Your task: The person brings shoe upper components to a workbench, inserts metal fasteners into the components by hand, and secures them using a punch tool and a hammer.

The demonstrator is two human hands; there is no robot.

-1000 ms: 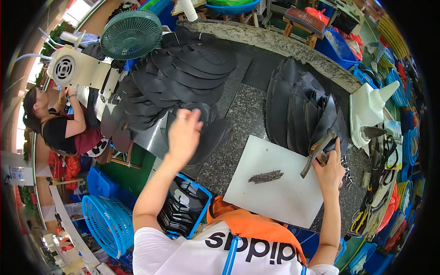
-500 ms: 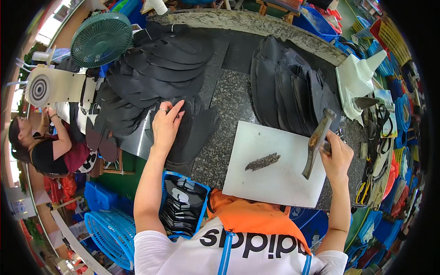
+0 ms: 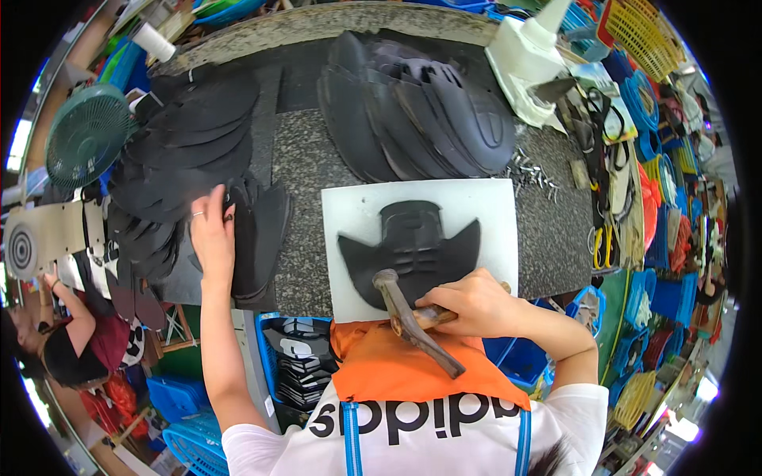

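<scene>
I look down from the head camera, far from the work. The right hand (image 3: 468, 305) is closed around the wooden handle of a hammer (image 3: 406, 319), which I see above the near edge of a white board (image 3: 341, 293). The left hand (image 3: 213, 238) reaches to a pile of black sheets (image 3: 262, 238) at its side; the fingers are partly bent, but I cannot tell if they pinch a sheet or only touch it. On the board lies one black piece (image 3: 413, 246), flat, and no fingers hold it down.

What could go wrong, in my judgement: this loose piece may slide or turn if the hammer drags over it, because the head overlaps its lower edge in my view. Whether they touch, I cannot tell. If the left hand pulled too quickly, several sheets could come together, since they overlap closely. The hammer is also near to the orange apron (image 3: 429, 365), and a careless swing could catch the cloth.

About the materials: the piece looks like thin, matt leather or something similar, with two pointed wings, a rounded tab at the top and small marks across the middle, too blurred to read well. The board is smooth and pale, the surface (image 3: 302, 151) under it is grey and speckled like stone. Beyond the board stands a stack of curved black parts (image 3: 397, 103), and just beside are small shiny metal bits (image 3: 536, 174), scattered.
</scene>
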